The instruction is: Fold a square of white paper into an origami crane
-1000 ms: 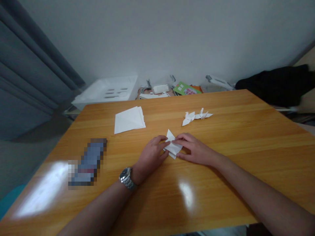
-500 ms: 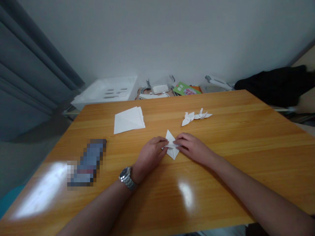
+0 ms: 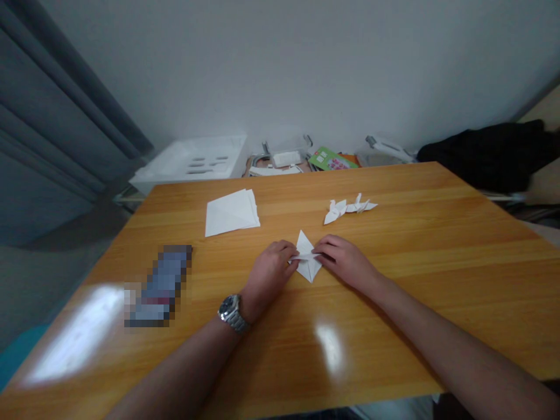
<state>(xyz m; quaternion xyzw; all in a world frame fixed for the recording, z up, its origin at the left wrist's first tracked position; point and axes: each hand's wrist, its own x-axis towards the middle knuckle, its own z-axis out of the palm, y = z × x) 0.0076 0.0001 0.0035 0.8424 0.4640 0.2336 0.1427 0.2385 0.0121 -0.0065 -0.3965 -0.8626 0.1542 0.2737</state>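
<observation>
A small white folded paper (image 3: pixel 310 268), diamond-shaped with a raised flap across its middle, lies on the wooden table (image 3: pixel 394 326) between my hands. My left hand (image 3: pixel 275 262), with a metal watch (image 3: pixel 233 312) at the wrist, pinches the left end of the flap. On the other side, my right hand (image 3: pixel 343 256) pinches the flap's right end between thumb and fingers. The fingertips hide both ends. Just beyond my right hand sit two white origami birds (image 3: pixel 345 208), side by side and touching or nearly so.
Several white paper sheets (image 3: pixel 231 213) lie stacked at the far left. A phone-like blurred object (image 3: pixel 163 286) rests nearer on the left. Behind the table are a white tray (image 3: pixel 192 160), a green booklet (image 3: pixel 330 158) and dark cloth (image 3: pixel 485 149).
My right fingers have drawn back to the flap's right end, so more of the paper's middle shows. The left hand keeps its pinch. The whole view has shifted slightly.
</observation>
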